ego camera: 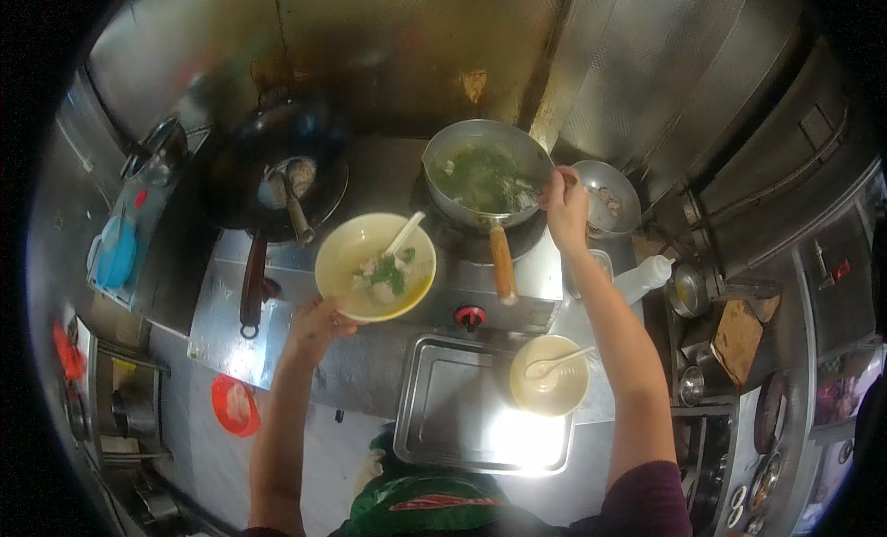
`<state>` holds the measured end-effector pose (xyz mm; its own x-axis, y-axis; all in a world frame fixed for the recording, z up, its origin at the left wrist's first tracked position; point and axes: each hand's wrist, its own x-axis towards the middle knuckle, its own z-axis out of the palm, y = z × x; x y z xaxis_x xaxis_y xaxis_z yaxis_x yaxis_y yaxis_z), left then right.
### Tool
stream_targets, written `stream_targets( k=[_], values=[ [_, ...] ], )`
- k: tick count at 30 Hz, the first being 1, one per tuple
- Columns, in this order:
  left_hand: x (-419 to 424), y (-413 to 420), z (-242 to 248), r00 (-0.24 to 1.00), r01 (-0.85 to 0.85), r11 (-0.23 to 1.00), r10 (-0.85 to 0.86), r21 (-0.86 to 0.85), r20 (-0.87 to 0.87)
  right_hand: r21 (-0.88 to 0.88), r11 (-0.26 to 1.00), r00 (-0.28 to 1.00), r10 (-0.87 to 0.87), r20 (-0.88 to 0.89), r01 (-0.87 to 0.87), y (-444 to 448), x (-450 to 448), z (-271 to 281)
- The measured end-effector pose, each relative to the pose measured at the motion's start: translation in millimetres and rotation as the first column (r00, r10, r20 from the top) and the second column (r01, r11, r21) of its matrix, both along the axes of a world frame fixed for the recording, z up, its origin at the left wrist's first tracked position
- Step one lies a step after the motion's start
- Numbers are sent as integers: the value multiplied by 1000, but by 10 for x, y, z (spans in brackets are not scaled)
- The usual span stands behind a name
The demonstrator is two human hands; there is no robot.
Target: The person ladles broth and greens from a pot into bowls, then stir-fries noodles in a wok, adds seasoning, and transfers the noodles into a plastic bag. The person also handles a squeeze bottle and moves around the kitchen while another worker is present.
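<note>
My left hand (323, 324) holds a cream bowl (331, 277) by its lower left rim. In the bowl lie green leaves, pale pieces in clear broth and a white spoon (405, 233). A metal saucepan (436, 184) with a wooden handle (503, 263) stands on the right burner, with leafy green soup in it. At the saucepan's right rim, my right hand (565, 201) has its fingers closed on a thin utensil, which is mostly hidden. Another cream bowl (547, 391) with a white spoon (561, 359) sits on the right part of a metal tray (416, 412).
A black wok (235, 184) with a ladle stands at the left. Right of the saucepan are a metal bowl (620, 215) with meat pieces and a white squeeze bottle (644, 277). A red burner knob (470, 317) is on the stove front. A red container (235, 407) sits lower left.
</note>
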<state>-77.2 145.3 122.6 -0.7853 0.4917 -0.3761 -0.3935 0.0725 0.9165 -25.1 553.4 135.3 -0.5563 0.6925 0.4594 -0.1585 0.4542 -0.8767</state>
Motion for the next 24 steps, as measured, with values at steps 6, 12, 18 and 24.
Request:
stream_targets(
  k=[6, 12, 18, 24],
  values=[
    [-355, -76, -510, 989, 19, 1000, -21, 15, 149, -444, 889, 982, -170, -86, 115, -99, 48, 358],
    [-808, 39, -693, 967, 183, 982, -189, 52, 170, -321, 927, 971, -230, -73, 195, -219, 197, 817],
    [-1128, 161, -703, 933, 326, 942, -335, 83, 134, -267, 946, 970, -217, -108, 182, -432, 239, 1232],
    [-1230, 234, -774, 944, 281, 956, -292, 88, 156, -270, 952, 982, -170, -77, 143, -873, 180, 1477]
  ],
)
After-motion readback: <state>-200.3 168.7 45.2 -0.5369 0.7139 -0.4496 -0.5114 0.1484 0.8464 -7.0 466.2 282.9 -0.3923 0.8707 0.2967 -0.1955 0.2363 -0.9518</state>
